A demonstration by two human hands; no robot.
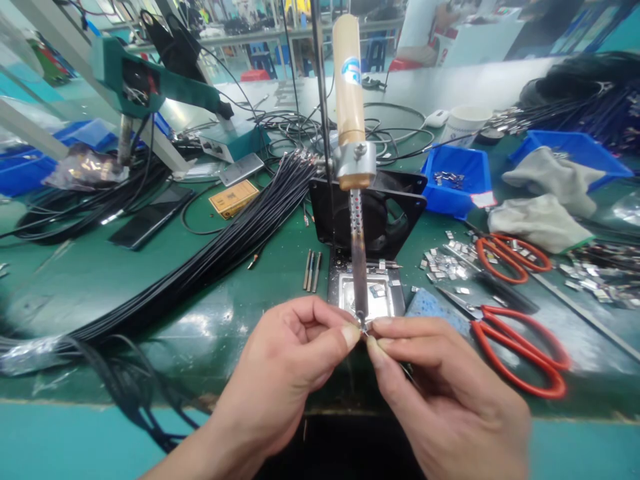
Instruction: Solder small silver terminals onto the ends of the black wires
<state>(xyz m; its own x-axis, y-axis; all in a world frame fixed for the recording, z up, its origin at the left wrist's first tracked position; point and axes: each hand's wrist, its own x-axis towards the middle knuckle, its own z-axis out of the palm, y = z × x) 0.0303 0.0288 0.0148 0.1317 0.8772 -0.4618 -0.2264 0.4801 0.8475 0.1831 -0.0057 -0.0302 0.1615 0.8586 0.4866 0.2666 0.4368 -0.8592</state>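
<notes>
A soldering iron (358,233) with a pale handle is clamped upright, its tip pointing down between my hands. My left hand (295,353) pinches thumb and forefinger together just left of the tip. From the other side my right hand (440,380) pinches in the same way. A tiny shiny piece (364,329) shows between the fingertips, right at the iron's tip; the fingers hide most of it, so its kind is unclear. Behind the tip lies a small metal tray (345,293) with little metal pieces in it.
A black fan (325,220) stands behind the iron. At right are red-handled scissors (520,347), a second pair (505,257), a blue sponge (433,312), loose metal connectors (445,263) and a blue bin (457,167). Black cables (200,267) and a phone (153,215) lie left.
</notes>
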